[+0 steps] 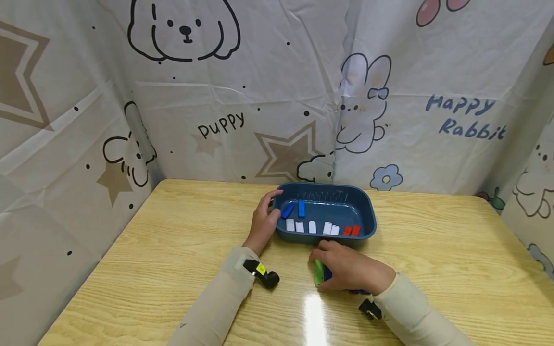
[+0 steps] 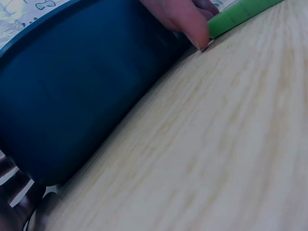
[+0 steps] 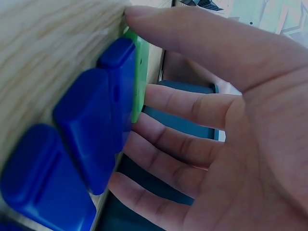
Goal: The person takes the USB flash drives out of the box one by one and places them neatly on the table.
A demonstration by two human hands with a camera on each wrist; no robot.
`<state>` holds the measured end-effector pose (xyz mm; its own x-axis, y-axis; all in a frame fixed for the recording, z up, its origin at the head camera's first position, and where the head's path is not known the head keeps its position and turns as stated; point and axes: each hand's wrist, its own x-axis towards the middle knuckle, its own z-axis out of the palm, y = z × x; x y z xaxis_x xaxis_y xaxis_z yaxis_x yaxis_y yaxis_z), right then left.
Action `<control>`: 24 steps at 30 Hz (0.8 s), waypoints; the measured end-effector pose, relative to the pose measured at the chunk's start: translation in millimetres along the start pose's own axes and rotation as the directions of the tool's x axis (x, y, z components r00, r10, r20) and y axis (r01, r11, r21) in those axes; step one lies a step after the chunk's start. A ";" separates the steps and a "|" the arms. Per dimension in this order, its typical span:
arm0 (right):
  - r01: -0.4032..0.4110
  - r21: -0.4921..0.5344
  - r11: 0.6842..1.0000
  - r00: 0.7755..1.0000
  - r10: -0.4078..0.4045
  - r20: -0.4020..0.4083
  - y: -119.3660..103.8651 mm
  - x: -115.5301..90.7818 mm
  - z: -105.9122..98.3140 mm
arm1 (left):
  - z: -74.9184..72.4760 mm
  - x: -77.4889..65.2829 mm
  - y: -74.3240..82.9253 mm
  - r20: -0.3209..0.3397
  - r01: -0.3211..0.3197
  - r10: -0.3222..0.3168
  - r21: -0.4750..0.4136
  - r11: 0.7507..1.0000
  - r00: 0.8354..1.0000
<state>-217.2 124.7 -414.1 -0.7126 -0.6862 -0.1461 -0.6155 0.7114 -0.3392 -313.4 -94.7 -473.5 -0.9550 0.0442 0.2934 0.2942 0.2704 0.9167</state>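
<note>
A dark blue plastic basin [image 1: 370,211] stands on the table. My left hand [image 1: 265,218] holds its left end, thumb at the rim. My right hand [image 1: 346,264] is in front of the basin, its thumb and fingers at opposite ends of a slim light green plastic piece [image 1: 319,273]. In the right wrist view the green piece [image 3: 140,72] stands at the end of a row of dark blue plastic pieces [image 3: 86,122], fingertips against their far ends. Part of that row is hidden under the right hand in the head view.
Inside the basin several white pieces [image 1: 312,227] and a few red pieces [image 1: 355,230] line the front wall. Two blue pieces [image 1: 301,209] lie at its left. A printed cloth [image 1: 242,96] hangs behind the wooden table [image 1: 186,230].
</note>
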 end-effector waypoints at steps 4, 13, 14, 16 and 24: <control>0.006 0.004 1.000 1.000 -0.006 0.001 -0.1 0.4 0.2 | -0.4 -0.5 0.3 -0.002 -0.004 0.004 -0.003 1.000 1.000; 0.006 0.013 1.000 1.000 -0.006 0.003 -0.5 0.2 -0.6 | 0.2 -0.1 0.3 -0.004 0.007 -0.007 0.013 1.000 1.000; 0.004 0.013 1.000 1.000 -0.004 0.005 -0.6 0.3 -0.5 | 0.2 -0.1 0.1 -0.004 0.009 -0.009 0.014 1.000 1.000; 0.003 0.013 1.000 1.000 -0.003 0.007 -0.7 0.4 -0.3 | 0.2 -0.1 -0.2 -0.004 0.012 -0.012 0.015 1.000 1.000; 0.001 0.014 1.000 1.000 -0.001 0.008 -0.4 -0.3 -0.8 | 0.2 0.3 0.2 -0.003 0.004 -0.004 0.009 1.000 1.000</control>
<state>-217.0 124.7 -413.2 -0.7091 -0.6883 -0.1532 -0.6115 0.7084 -0.3526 -313.6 -94.5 -473.3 -0.9560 0.0404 0.2905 0.2900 0.2792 0.9154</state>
